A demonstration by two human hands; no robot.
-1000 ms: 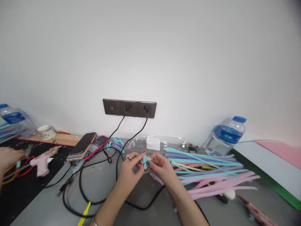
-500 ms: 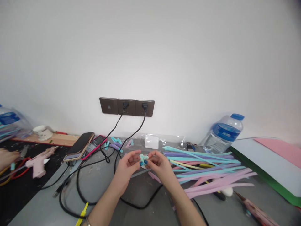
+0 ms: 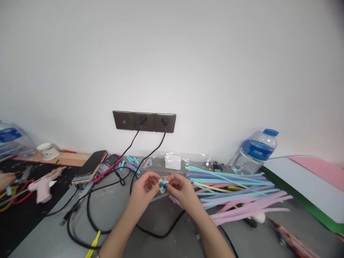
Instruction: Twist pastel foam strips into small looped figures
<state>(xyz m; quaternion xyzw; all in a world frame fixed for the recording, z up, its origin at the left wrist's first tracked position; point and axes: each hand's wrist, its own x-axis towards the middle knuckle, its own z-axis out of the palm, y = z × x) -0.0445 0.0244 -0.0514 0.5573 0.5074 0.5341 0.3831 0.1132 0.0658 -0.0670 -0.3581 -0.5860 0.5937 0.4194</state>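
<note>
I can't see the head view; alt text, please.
A person's left hand and right hand pinch a small mint-green looped piece above a gray table; pastel fuzzy strips lie to the right, a black cable and phone to the left.

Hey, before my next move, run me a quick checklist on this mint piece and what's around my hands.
1. Left hand pinching the mint piece: ok.
2. Right hand pinching it too: ok.
3. Far side of the piece: cannot tell, hidden.
4. Black cable clear of the arms: not ok, it runs behind the left forearm and right forearm.
5. Bottle capped: ok.
</note>
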